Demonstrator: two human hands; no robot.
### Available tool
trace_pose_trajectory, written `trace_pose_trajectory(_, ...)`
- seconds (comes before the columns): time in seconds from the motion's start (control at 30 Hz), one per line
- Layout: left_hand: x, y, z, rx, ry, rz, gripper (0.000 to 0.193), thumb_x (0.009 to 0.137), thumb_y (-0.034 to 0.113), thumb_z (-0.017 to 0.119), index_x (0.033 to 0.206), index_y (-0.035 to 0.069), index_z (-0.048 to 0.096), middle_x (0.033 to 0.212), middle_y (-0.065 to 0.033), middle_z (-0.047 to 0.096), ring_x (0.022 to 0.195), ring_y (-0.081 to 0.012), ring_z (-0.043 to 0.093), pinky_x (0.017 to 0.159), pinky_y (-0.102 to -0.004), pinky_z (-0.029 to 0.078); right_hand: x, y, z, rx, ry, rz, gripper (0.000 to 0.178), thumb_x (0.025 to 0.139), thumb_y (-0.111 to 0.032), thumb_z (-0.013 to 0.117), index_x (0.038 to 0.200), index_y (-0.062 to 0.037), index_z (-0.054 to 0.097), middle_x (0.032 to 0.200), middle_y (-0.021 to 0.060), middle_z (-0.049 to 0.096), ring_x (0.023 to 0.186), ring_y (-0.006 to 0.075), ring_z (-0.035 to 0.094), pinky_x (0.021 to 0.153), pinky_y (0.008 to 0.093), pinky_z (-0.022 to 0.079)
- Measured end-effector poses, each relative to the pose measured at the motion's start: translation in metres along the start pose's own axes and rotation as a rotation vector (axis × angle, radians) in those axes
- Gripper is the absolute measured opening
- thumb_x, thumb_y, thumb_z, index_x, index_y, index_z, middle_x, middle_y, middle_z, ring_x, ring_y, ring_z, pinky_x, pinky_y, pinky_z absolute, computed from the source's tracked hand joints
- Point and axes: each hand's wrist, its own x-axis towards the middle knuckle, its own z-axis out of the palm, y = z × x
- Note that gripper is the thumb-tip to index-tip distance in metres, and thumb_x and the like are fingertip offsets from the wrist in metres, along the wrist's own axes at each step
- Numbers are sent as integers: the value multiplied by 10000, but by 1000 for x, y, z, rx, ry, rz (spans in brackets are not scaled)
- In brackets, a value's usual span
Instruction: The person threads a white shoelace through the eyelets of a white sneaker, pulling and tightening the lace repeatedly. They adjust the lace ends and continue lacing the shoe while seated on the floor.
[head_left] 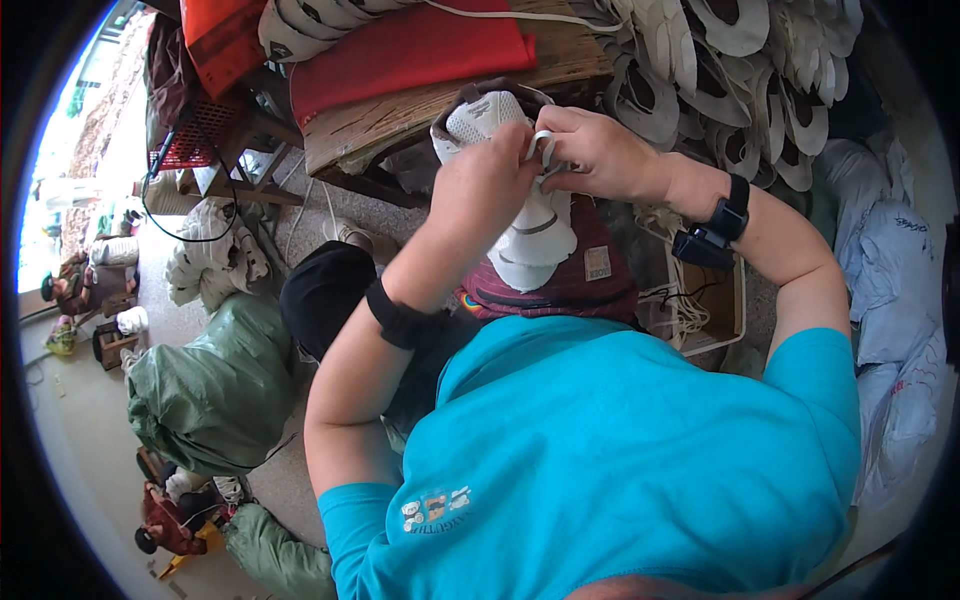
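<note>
Lacing seems in hand: left hand (487,176) and right hand (606,156) pinch a thin white looped lace (542,136), the white mesh-and-smooth shoe (530,246) directly beneath — next, probably, a steady pull.

Head cam looks down @ fingers (568,119), fairly nr.

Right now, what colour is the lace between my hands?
The lace is white, clearest in head view.

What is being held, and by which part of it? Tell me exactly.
A white lace: the left grip and right grip pinch it by a small loop, over the white shoe. The exact pinch points are hidden.
</note>
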Motion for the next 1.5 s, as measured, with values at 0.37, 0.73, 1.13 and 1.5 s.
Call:
trace_pose_trajectory(0.37, 20, -25, -54, -648, 52, -89, 173, 915, 6, 630, 1085, -18, 602, 967, -69, 724, 821, -34, 632, 612, -185, 477, 1, -21, 0, 105, 74, 229, 183, 887, -144, 708, 903, 0, 597, 961, 90, 516, 790, 237, 582, 717, 349, 492)
trace_pose_trajectory(0.73, -7, -24, -36, -1129, 262, 68, 243, 1013, 55, 462, 1213, -38, 562, 969, -84, 691, 754, -64, 600, 672, -206, 508, 44, -65, -21, 696, 347, 403, 244, 1041, -203, 522, 1099, -12, 662, 841, 27, 621, 647, 86, 622, 599, 216, 528)
trace_pose_trajectory(1.13, 0, -15, -48, -929, 12, 2, 275, 1067, 187, 399, 1114, 12, 605, 745, -3, 630, 590, -27, 513, 500, -185, 374, 72, -79, -16, 713, 271, 395, 255, 1028, -100, 520, 1254, -3, 588, 767, 22, 646, 616, 56, 613, 561, 193, 495)
trace_pose_trajectory(1.5, -3, -23, -52, -973, -80, 75, 226, 1052, 166, 442, 1067, 26, 619, 829, 27, 634, 648, -23, 525, 561, -178, 408, 84, -95, -26, 285, 404, 236, 118, 983, -105, 583, 1064, -40, 640, 739, 17, 638, 584, 44, 587, 525, 224, 472)
